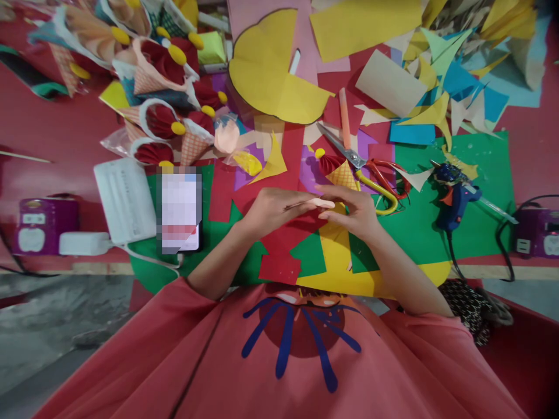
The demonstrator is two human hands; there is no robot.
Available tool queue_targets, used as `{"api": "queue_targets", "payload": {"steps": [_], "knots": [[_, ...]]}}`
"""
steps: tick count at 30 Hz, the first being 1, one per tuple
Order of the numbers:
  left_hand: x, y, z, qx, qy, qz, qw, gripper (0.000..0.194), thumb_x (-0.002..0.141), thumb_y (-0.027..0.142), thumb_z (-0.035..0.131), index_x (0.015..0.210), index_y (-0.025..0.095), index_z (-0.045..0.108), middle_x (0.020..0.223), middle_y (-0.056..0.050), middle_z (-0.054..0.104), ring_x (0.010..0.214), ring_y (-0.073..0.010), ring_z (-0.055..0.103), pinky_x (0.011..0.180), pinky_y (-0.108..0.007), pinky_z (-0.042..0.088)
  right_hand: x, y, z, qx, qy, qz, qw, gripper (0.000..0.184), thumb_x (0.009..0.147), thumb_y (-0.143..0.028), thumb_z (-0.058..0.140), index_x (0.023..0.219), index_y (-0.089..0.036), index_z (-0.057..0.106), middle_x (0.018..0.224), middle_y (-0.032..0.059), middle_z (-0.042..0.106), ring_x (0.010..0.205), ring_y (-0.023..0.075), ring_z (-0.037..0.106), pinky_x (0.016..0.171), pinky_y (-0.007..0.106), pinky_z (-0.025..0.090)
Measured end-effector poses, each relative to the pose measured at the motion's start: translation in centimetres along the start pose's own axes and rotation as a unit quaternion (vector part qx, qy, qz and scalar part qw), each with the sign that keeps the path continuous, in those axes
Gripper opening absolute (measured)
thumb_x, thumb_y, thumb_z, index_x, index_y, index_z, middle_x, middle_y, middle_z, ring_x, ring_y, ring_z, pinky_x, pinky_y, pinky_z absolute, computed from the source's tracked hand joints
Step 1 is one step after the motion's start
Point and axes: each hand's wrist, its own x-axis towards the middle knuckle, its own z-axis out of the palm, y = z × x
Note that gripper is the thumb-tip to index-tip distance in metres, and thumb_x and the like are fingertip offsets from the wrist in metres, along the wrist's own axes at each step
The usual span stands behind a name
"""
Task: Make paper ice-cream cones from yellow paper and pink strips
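My left hand (271,210) and my right hand (354,210) meet over red paper at the table's front. Between their fingertips is a small pale peach piece (322,202); its material is unclear and the fingers partly hide it. A thin dark edge shows along my left fingers. Just beyond my right hand lies a small yellow checked cone (342,176) with dark red filling and a yellow ball. Scissors (353,156) with red handles lie behind it, beside a yellow-handled tool (384,201). Left of these are a peach lump (227,137) and a yellow lump (247,163) in clear plastic.
Several decorated paper cones (161,67) crowd the back left. A large yellow paper disc (271,70) and paper scraps cover the back. A blue glue gun (454,203) lies right. A phone (192,212), cabled, and a white box-shaped device (124,201) lie left.
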Motion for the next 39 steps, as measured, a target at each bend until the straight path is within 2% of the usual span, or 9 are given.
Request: {"api": "queue_targets", "payload": {"steps": [2,6,12,17,21,27,31,34,39], "knots": [[0.0,-0.3,0.1,0.002,0.019,0.016,1.0,0.042,0.091,0.055,0.05,0.093,0.022,0.076,0.08,-0.003,0.077,0.065,-0.011,0.07,0.058,-0.016,0.048,0.0,-0.1,0.1,-0.024,0.007,-0.016,1.0,0.023,0.083,-0.032,0.067,0.103,-0.023,0.073,0.1,0.0039,0.077,0.089,0.0162,0.072,0.081,0.03,0.058],[-0.2,-0.6,0.3,-0.003,0.024,-0.01,1.0,0.047,0.081,0.06,0.061,0.104,0.021,0.073,0.086,-0.005,0.077,0.072,-0.0143,0.071,0.063,-0.019,0.051,0.0,-0.2,0.1,-0.033,0.036,-0.004,0.999,0.014,0.086,-0.029,0.064,0.093,-0.024,0.075,0.09,0.002,0.078,0.081,0.0149,0.073,0.074,0.028,0.058],[-0.1,-0.1,-0.1,-0.011,-0.015,-0.016,1.0,0.035,0.094,0.047,0.048,0.104,0.024,0.073,0.091,-0.001,0.077,0.076,-0.0106,0.071,0.064,-0.014,0.047,0.0,-0.2,0.0,-0.033,0.014,-0.002,0.999,0.05,0.075,-0.049,0.072,0.117,-0.024,0.066,0.099,0.0051,0.076,0.096,0.0193,0.071,0.085,0.032,0.057],[0.1,-0.5,0.2,0.034,0.012,0.025,0.999,0.049,0.093,0.055,0.045,0.079,0.019,0.074,0.062,-0.001,0.07,0.051,-0.0084,0.061,0.048,-0.017,0.037,0.1,-0.1,0.2,-0.068,0.006,-0.026,0.997,0.019,0.087,-0.03,0.062,0.1,-0.022,0.073,0.095,0.0042,0.077,0.086,0.0161,0.073,0.078,0.029,0.058],[0.1,-0.3,0.3,-0.003,0.008,-0.009,1.0,0.048,0.085,0.061,0.055,0.089,0.017,0.074,0.069,-0.003,0.072,0.053,-0.0088,0.059,0.049,-0.017,0.039,0.0,-0.2,0.1,-0.071,0.017,-0.011,0.997,0.018,0.088,-0.031,0.06,0.095,-0.022,0.074,0.091,0.0036,0.077,0.083,0.0156,0.073,0.074,0.028,0.058],[0.4,0.4,-0.5,-0.056,-0.034,-0.091,0.994,0.043,0.092,0.05,0.049,0.095,0.016,0.075,0.067,-0.001,0.071,0.053,-0.0083,0.056,0.049,-0.017,0.038,0.1,-0.4,-0.1,0.009,0.003,0.043,0.999,0.049,0.075,-0.048,0.072,0.117,-0.024,0.064,0.082,0.0005,0.073,0.072,0.0142,0.069,0.069,0.027,0.057],[0.3,0.2,-0.5,-0.063,-0.032,-0.108,0.992,0.046,0.088,0.053,0.052,0.105,0.015,0.071,0.069,-0.001,0.071,0.054,-0.0085,0.056,0.051,-0.017,0.04,0.1,-0.4,-0.1,-0.016,0.04,0.029,0.999,0.02,0.083,-0.036,0.067,0.096,-0.022,0.071,0.087,0.0016,0.074,0.08,0.0134,0.069,0.072,0.025,0.055],[0.2,-0.2,-0.2,-0.067,-0.034,-0.109,0.991,0.057,0.081,0.056,0.062,0.122,0.017,0.061,0.072,0.0,0.071,0.054,-0.0086,0.057,0.054,-0.017,0.042,-0.1,-0.3,0.0,-0.019,0.046,0.039,0.998,0.016,0.084,-0.033,0.066,0.091,-0.021,0.072,0.086,0.0015,0.075,0.077,0.0129,0.069,0.068,0.025,0.054],[0.3,-0.1,0.1,-0.046,-0.036,-0.066,0.996,0.037,0.087,0.052,0.057,0.096,0.018,0.069,0.077,0.0,0.071,0.06,-0.0078,0.059,0.055,-0.016,0.041,-0.2,-0.2,0.3,0.007,0.034,0.029,0.999,0.015,0.084,-0.031,0.067,0.093,-0.021,0.071,0.084,0.0007,0.073,0.073,0.0111,0.068,0.065,0.022,0.053]]}}
